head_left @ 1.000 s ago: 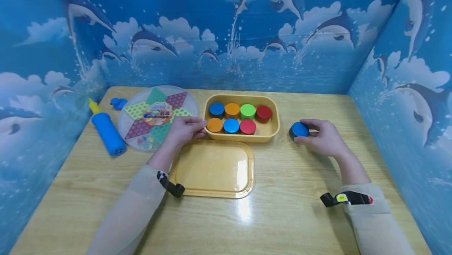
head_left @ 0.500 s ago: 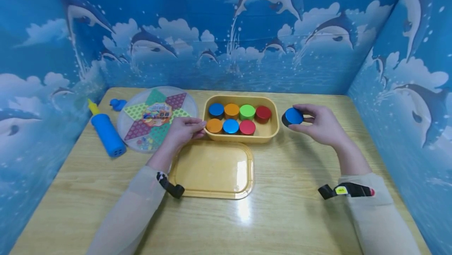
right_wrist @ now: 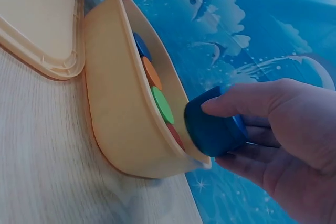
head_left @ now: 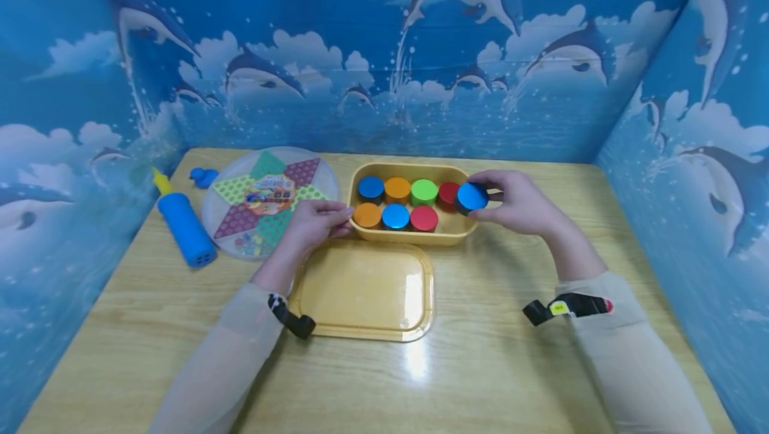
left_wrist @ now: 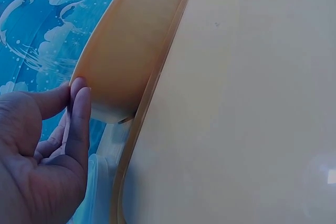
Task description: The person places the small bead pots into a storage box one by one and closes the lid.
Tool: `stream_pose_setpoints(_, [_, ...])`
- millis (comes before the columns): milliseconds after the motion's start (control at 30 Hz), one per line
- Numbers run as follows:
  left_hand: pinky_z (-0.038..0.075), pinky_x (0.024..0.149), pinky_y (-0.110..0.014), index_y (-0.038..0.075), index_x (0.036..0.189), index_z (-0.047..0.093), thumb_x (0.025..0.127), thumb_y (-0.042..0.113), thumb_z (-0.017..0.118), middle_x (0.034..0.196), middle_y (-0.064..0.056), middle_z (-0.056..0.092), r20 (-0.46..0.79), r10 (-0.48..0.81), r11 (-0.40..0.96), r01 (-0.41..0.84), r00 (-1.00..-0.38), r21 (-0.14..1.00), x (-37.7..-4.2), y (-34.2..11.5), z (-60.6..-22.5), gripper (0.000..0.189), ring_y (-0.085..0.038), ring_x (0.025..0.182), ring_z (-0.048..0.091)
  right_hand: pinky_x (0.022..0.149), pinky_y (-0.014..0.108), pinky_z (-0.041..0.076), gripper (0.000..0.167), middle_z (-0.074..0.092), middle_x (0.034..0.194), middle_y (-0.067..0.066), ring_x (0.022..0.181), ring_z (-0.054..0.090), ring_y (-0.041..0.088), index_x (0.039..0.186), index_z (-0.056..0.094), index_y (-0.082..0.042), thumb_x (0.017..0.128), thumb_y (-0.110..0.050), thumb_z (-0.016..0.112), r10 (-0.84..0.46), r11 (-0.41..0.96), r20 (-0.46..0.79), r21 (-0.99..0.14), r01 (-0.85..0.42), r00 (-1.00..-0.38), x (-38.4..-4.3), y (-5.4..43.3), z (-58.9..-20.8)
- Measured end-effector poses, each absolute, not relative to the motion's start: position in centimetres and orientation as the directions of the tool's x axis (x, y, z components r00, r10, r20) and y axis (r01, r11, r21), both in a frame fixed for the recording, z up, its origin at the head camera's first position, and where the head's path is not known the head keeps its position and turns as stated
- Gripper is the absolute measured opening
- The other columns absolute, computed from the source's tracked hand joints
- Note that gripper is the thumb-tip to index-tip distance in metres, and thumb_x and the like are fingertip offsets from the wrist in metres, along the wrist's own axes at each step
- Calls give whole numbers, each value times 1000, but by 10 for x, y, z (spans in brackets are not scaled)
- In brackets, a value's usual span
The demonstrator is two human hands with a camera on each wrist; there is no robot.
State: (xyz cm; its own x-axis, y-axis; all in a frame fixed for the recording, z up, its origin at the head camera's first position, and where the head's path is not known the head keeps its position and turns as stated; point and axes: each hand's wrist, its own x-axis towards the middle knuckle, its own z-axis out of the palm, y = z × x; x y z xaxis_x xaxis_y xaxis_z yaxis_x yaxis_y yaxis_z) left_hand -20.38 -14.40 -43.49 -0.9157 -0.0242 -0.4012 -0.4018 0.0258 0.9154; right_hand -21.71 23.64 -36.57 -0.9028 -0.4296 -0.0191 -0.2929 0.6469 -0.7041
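Note:
My right hand (head_left: 517, 205) grips a round blue-topped tub (head_left: 472, 197) with dark sides between thumb and fingers. It holds the tub over the right end of a yellow plastic box (head_left: 414, 237); in the right wrist view the tub (right_wrist: 210, 124) is tilted right at the rim. Inside the box stand several similar round tubs with blue, orange, green and red tops, such as the green one (head_left: 424, 191). The left hand (head_left: 315, 222) pinches the box's left rim, as the left wrist view shows with thumb and fingertips on the wall (left_wrist: 121, 51).
A flat yellow lid (head_left: 360, 287) lies in front of the box. To the left are a round star-patterned board (head_left: 270, 193), a blue pump (head_left: 186, 228) with a yellow nozzle and a small blue toy (head_left: 203, 177). Dolphin-printed cloth (head_left: 384, 53) walls the table's back and sides.
The right hand has lifted the blue-topped tub from the table and carried it left, over the box's right end. The left hand has stayed at the box's rim.

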Motion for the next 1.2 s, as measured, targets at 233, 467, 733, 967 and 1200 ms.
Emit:
stream_pose_setpoints(233, [66,75,-29,-9,126,69,101,10,75,102,-18,74,-392,-15,34,-393,-920,919,-202,-143,-434,32,-16,76,75,105,58,55,60,63,138,18,127,59,37,140,63,1,87,-12,88,-510,667,-88,-668,-329,-856,-226,223,-369])
stream_pose_setpoints(467, [66,73,-29,-11,126,69,101,7,75,95,-15,75,-372,3,7,-371,-928,928,-203,-142,-434,32,-15,73,74,98,53,60,53,68,130,16,112,65,34,134,68,0,87,-12,90,-569,688,-162,-631,-359,-806,-231,215,-369])
stream_pose_setpoints(733, [66,73,-28,-12,126,68,101,6,74,95,-15,75,-370,0,2,-370,-929,929,-203,-143,-434,32,-15,72,74,98,52,57,50,68,130,17,111,62,33,135,67,4,89,-7,84,-642,713,-237,-535,-454,-729,-238,205,-369])
stream_pose_setpoints(967, [66,74,-28,-11,126,69,101,7,75,97,-16,75,-377,-11,10,-377,-926,926,-202,-144,-434,32,-15,73,74,100,52,57,51,68,130,16,114,61,33,135,67,3,88,-6,86,-636,730,-273,-515,-449,-722,-244,201,-372])
stream_pose_setpoints(1200, [66,75,-28,-10,127,69,101,10,75,100,-17,75,-384,0,46,-383,-924,923,-203,-145,-434,33,-16,76,74,99,50,58,48,69,126,15,110,63,32,131,69,3,87,-5,87,-632,744,-297,-491,-453,-716,-246,198,-373])
